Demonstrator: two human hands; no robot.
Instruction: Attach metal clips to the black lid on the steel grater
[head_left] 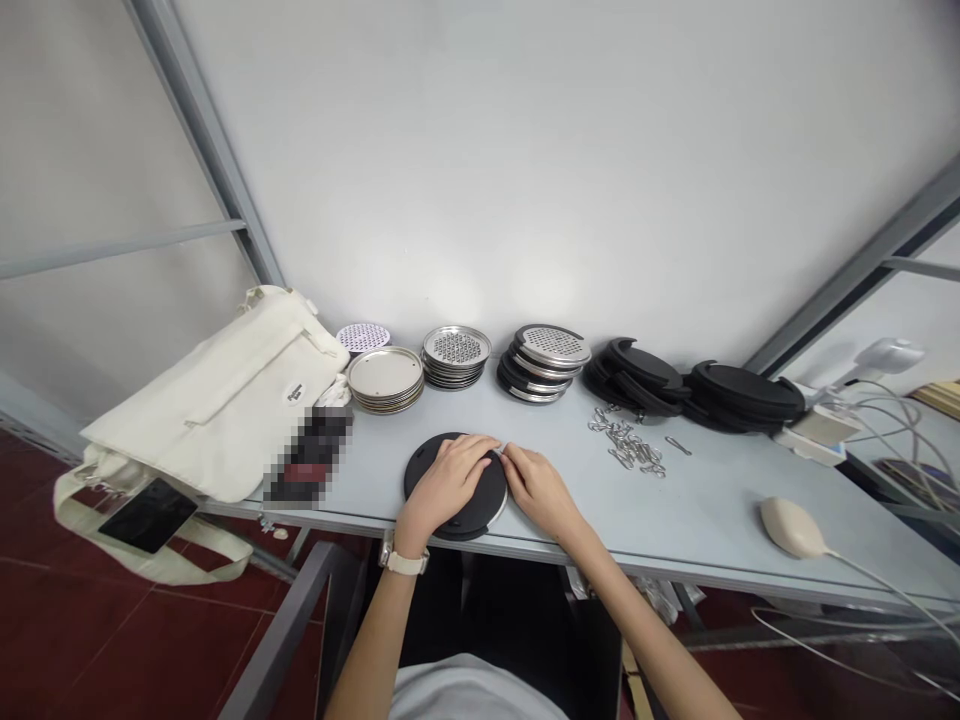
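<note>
A round black disc (435, 465) with a metal plate under it lies near the table's front edge. My left hand (448, 480) lies flat on top of it, fingers spread, pressing it down. My right hand (534, 485) is at the disc's right rim, fingers pinched together on a small metal piece I can barely make out. A loose pile of small metal clips (626, 443) lies to the right of my hands.
Along the wall stand stacks of plain metal discs (385, 379), perforated metal discs (455, 354), black-rimmed perforated discs (541, 361) and black rings (694, 388). A cream tote bag (225, 395) and a phone (148, 514) lie left; a beige mouse (793, 527) and cables lie right.
</note>
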